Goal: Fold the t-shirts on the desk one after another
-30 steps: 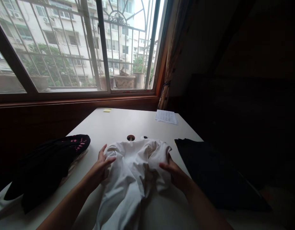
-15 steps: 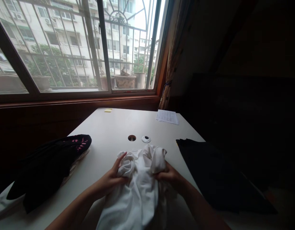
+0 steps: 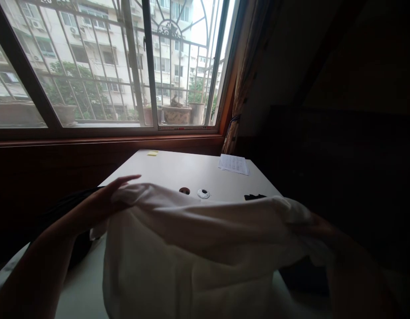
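A white cloth garment (image 3: 198,248) hangs stretched between my two hands, raised above the white table (image 3: 171,170). My left hand (image 3: 120,195) is closed on its upper left part, with one finger sticking out over the top. On the other side my right hand (image 3: 313,226) grips the upper right part; shadow and cloth hide most of its fingers. Folds run across the garment's top, and the lower part drops toward me out of view. What kind of garment it is, I cannot tell.
Black clothing (image 3: 80,248) lies at the table's left, partly behind my arm. Dark folded cloth (image 3: 301,274) is at the right, mostly covered. Papers (image 3: 234,164), a yellow note (image 3: 152,153), a cable hole (image 3: 184,191) and its round cover (image 3: 203,193) are farther back, below the window.
My hands have moved apart and up, spreading the bunched white garment wide. It now covers part of the dark cloth on the right. The view has shifted slightly.
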Available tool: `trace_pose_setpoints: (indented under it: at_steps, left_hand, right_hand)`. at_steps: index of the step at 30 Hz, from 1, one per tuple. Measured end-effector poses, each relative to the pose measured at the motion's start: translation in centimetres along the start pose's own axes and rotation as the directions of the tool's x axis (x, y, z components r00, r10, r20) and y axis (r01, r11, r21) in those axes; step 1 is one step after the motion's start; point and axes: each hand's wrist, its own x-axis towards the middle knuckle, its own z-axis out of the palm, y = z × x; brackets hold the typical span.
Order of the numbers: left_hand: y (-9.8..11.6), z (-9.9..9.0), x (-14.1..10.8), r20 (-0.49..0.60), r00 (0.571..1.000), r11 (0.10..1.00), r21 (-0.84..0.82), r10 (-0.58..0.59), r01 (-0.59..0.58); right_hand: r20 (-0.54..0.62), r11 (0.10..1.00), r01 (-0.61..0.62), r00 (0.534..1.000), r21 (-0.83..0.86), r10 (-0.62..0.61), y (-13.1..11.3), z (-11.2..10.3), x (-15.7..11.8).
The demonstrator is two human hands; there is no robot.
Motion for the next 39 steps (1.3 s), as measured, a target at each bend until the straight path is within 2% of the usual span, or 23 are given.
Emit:
trace_pose_setpoints:
  at_steps: [1, 2, 3, 4, 5, 7, 8, 9, 10, 12, 13, 14, 16, 18, 21, 24, 26, 29, 31, 33, 35, 37, 39]
  left_hand:
    - [0.2, 0.2, 1.2, -0.052, 0.994, 0.99, 0.106, 0.098, -0.092]
    - [0.2, 0.6, 2.5, -0.126, 0.969, 0.953, 0.244, 0.213, -0.178]
    - [0.1, 1.2, 3.7, -0.175, 0.93, 0.888, 0.396, 0.323, -0.234]
    - [-0.1, 1.8, 4.7, -0.196, 0.892, 0.811, 0.528, 0.406, -0.253]
    - [-0.4, 2.5, 5.4, -0.196, 0.862, 0.737, 0.625, 0.467, -0.257]
    - [-1.1, 3.8, 5.7, -0.15, 0.844, 0.644, 0.718, 0.515, -0.265]
    - [-1.5, 4.5, 5.1, -0.116, 0.853, 0.635, 0.72, 0.508, -0.28]
    - [-1.9, 5.2, 4.2, -0.068, 0.871, 0.644, 0.702, 0.486, -0.305]
    - [-2.2, 5.9, 2.8, -0.009, 0.895, 0.667, 0.67, 0.447, -0.326]
    - [-2.8, 7.3, -0.8, 0.171, 0.926, 0.72, 0.587, 0.337, -0.371]
    - [-3.1, 8.1, -2.9, 0.263, 0.926, 0.738, 0.562, 0.27, -0.375]
    - [-3.4, 8.9, -5.1, 0.342, 0.916, 0.749, 0.546, 0.21, -0.376]
    - [-4.3, 10.5, -9.2, 0.503, 0.854, 0.749, 0.513, 0.134, -0.42]
    - [-5.4, 11.9, -12.4, 0.573, 0.797, 0.694, 0.496, 0.189, -0.521]
    - [-7.1, 13.8, -14.9, 0.513, 0.785, 0.556, 0.562, 0.347, -0.612]
    - [-7.9, 15.4, -15.4, 0.408, 0.82, 0.509, 0.645, 0.401, -0.57]
    - [-7.6, 15.9, -15.0, 0.37, 0.864, 0.519, 0.692, 0.341, -0.501]
    - [-6.2, 15.1, -13.8, 0.35, 0.905, 0.532, 0.732, 0.242, -0.425]
    - [-4.9, 13.2, -12.8, 0.305, 0.915, 0.568, 0.717, 0.265, -0.404]
    - [-3.5, 10.6, -11.8, 0.233, 0.916, 0.636, 0.664, 0.325, -0.394]
    - [-2.2, 8.0, -11.3, 0.186, 0.915, 0.708, 0.584, 0.358, -0.396]
    - [-1.2, 5.8, -11.6, 0.227, 0.917, 0.778, 0.486, 0.328, -0.398]
    - [-0.5, 4.2, -12.6, 0.333, 0.911, 0.851, 0.377, 0.243, -0.365]
  right_hand:
    - [0.11, 0.988, -0.124, 0.987, 0.091, 0.114, -0.8, -0.4, 1.4]
    - [0.142, 0.975, -0.176, 0.977, 0.136, 0.157, -1.6, -0.5, 2.9]
    - [0.095, 0.979, -0.153, 0.985, 0.132, 0.141, -2.3, -0.3, 4.4]
    - [-0.015, 0.992, -0.066, 0.998, 0.107, 0.068, -2.8, 0.2, 5.7]
    - [-0.143, 0.999, 0.044, 0.989, 0.027, -0.04, -3.2, 0.9, 6.7]
    - [-0.336, 0.946, 0.233, 0.893, -0.225, -0.3, -3.2, 2.9, 7.4]
    - [-0.348, 0.893, 0.288, 0.845, -0.344, -0.407, -3.0, 4.1, 7.1]
    - [-0.308, 0.842, 0.33, 0.822, -0.427, -0.479, -2.6, 5.3, 6.3]
    - [-0.214, 0.806, 0.372, 0.835, -0.46, -0.507, -2.1, 6.4, 5.0]
    - [0.128, 0.793, 0.457, 0.886, -0.402, -0.446, -1.0, 8.5, 1.6]
    - [0.311, 0.806, 0.473, 0.873, -0.356, -0.375, -0.4, 9.4, -0.4]
    - [0.472, 0.826, 0.464, 0.834, -0.322, -0.285, 0.2, 10.1, -2.3]
    - [0.61, 0.837, 0.44, 0.774, -0.324, -0.17, 1.2, 11.0, -5.5]
    - [0.615, 0.814, 0.435, 0.779, -0.385, -0.125, 2.2, 11.3, -7.7]
    - [0.562, 0.753, 0.443, 0.819, -0.487, -0.118, 3.9, 11.2, -8.9]
    - [0.457, 0.679, 0.412, 0.881, -0.608, -0.126, 5.3, 10.9, -8.8]
    - [0.376, 0.657, 0.391, 0.91, -0.645, -0.173, 5.7, 10.4, -8.4]
    - [0.225, 0.69, 0.4, 0.915, -0.603, -0.334, 4.9, 9.0, -8.0]
    - [0.082, 0.728, 0.385, 0.906, -0.567, -0.415, 3.4, 7.8, -7.9]
    - [-0.046, 0.776, 0.329, 0.908, -0.538, -0.417, 1.6, 6.5, -8.1]
    - [-0.127, 0.826, 0.248, 0.926, -0.507, -0.355, 0.0, 5.0, -8.6]
    - [-0.106, 0.875, 0.196, 0.958, -0.442, -0.268, -0.7, 3.7, -9.3]
    - [0.012, 0.929, 0.155, 0.987, -0.335, -0.16, -0.6, 2.8, -10.4]
